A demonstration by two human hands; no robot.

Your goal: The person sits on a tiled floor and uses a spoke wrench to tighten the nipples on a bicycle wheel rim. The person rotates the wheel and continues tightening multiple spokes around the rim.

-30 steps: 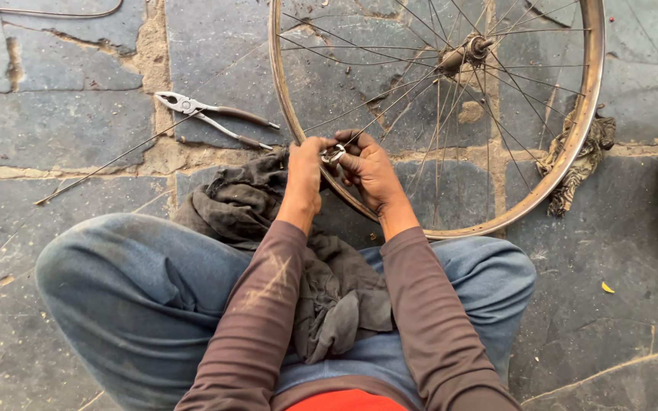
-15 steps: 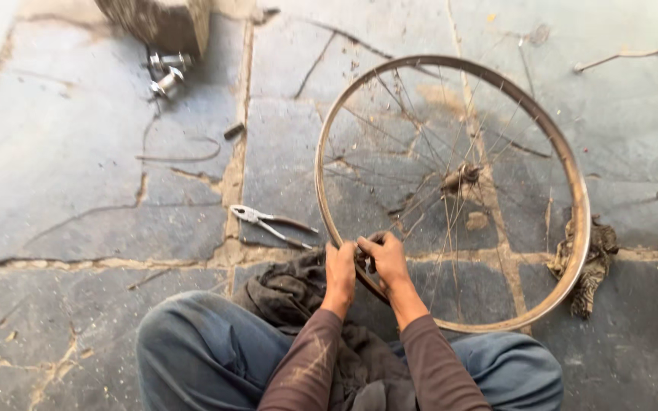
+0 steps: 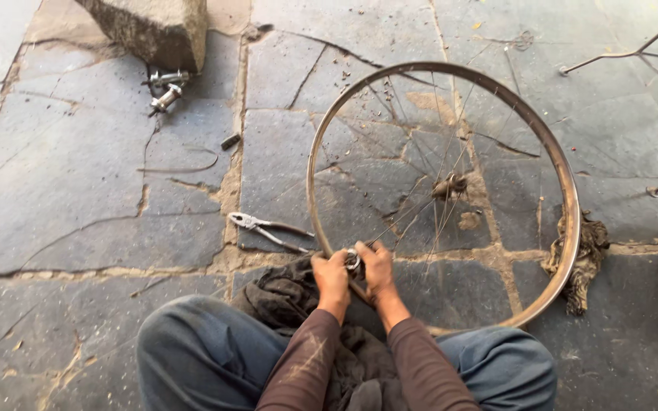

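Knelt at lower centre. Left hand (image 3: 331, 275) and right hand (image 3: 377, 268) curled tight around a small metal tool (image 3: 352, 261) on the near edge of the wheel rim (image 3: 569, 190). Pliers (image 3: 268, 228) just left; bare stone floor (image 3: 78, 198) beyond.

Looks like a roadside or backyard bike repair spot, not a proper indoor shop. The ground is cracked grey stone paving (image 3: 85, 183) with dirt in the joints, and the person is sitting right on it. A bare spoked bicycle wheel rim (image 3: 565, 190) lies flat on the slabs, with pliers (image 3: 268, 228) just left of it and a greasy dark rag (image 3: 283, 297) at its near edge. Small metal hub parts (image 3: 165, 87) sit beside a rough stone block (image 3: 150, 27) at the far edge, and a frayed dirty cloth (image 3: 584, 259) lies at the rim's right side.
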